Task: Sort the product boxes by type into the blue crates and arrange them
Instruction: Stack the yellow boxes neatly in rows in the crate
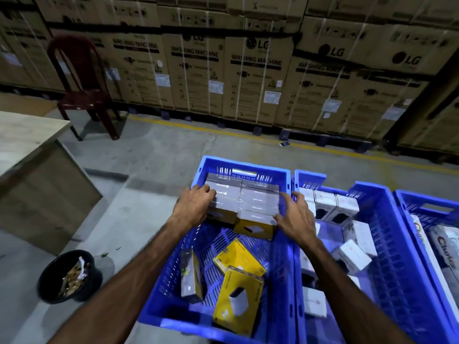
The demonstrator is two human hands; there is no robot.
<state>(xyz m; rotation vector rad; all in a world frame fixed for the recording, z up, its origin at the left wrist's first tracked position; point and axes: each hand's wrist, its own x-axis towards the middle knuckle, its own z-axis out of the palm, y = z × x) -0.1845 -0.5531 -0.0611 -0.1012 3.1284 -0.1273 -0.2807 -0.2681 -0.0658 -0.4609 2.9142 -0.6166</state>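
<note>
Both hands lie open, flanking the grey-topped yellow cardboard product boxes (242, 203) stacked in the blue plastic crate (280, 269): left hand (196, 203) touching their left edge, right hand (296, 214) touching their right.

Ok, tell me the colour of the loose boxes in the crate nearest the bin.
Yellow loose boxes, with grey sides, in the head view.

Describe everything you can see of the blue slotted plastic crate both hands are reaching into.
The blue slotted plastic crate sits upright on the concrete floor, against a second blue crate on its right. Its walls and base are vented. Grey-topped yellow boxes stand packed at its far end, where the left hand and right hand press; three lie loose nearer.
</note>
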